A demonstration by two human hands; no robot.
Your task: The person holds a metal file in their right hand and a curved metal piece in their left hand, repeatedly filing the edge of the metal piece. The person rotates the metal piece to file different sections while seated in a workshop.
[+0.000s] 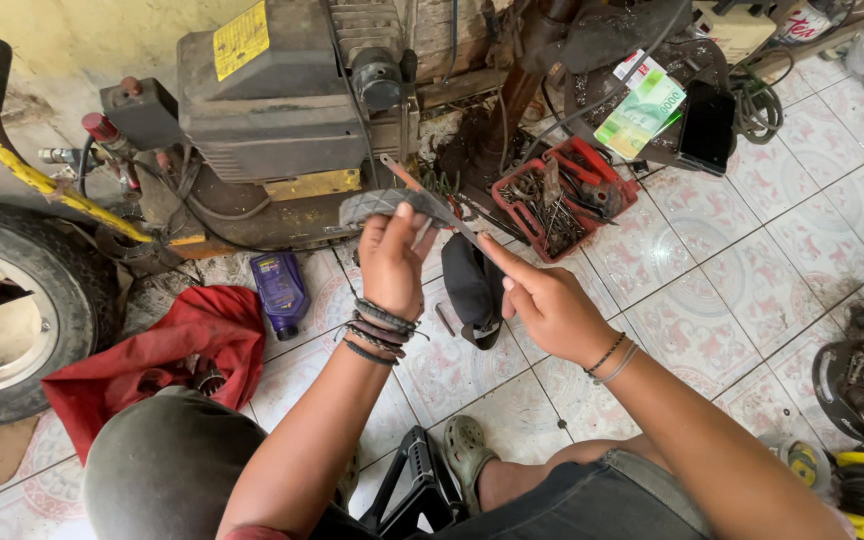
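My left hand is closed around a grey, curved rubbery piece held up in front of me. My right hand grips a long thin metal tool whose far end lies across the grey piece. Its forefinger points along the shaft. Both wrists wear several dark bracelets. A black sleeve-like piece lies on the tiled floor just beneath my hands.
A grey air compressor stands ahead. A red tray of metal bits is to its right, with banknotes and a dark phone beyond. A tyre, red cloth and purple bottle lie left. My sandalled foot is below.
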